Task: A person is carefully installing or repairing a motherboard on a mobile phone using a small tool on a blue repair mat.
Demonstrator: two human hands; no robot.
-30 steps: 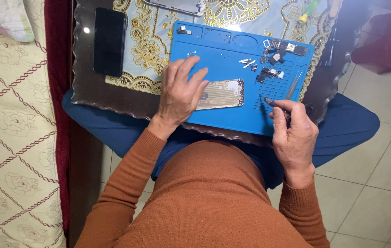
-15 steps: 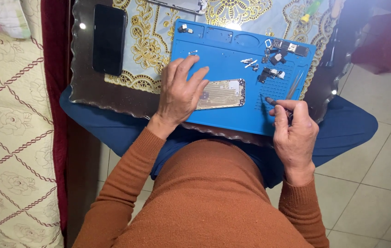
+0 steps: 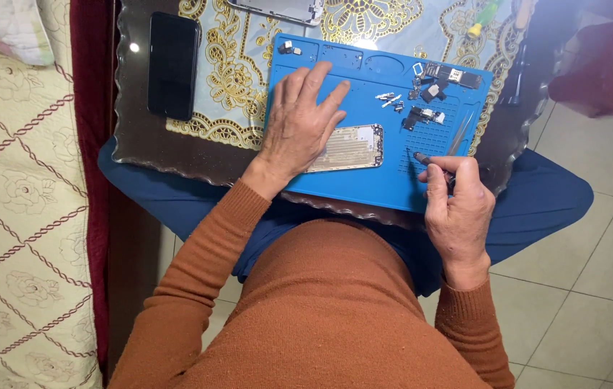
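A blue repair mat (image 3: 364,79) lies on a glass-topped table. On it rests an opened phone housing (image 3: 353,148), silver with a gold rim. My left hand (image 3: 299,126) lies flat on the housing's left end, fingers spread. My right hand (image 3: 456,209) sits at the mat's near right corner and grips a small dark screwdriver (image 3: 425,160), its tip pointing toward the housing. Several small screws and dark phone parts (image 3: 425,94) are scattered on the mat's far right, beside thin metal tweezers (image 3: 459,135).
A black phone (image 3: 172,65) lies face up on the table's left, on a gold patterned cloth (image 3: 231,72). Another phone part (image 3: 285,9) and a green-handled tool (image 3: 481,20) sit at the far edge. A quilted sofa (image 3: 18,216) stands left; tiled floor right.
Both hands keep their places; the view has shifted only slightly.
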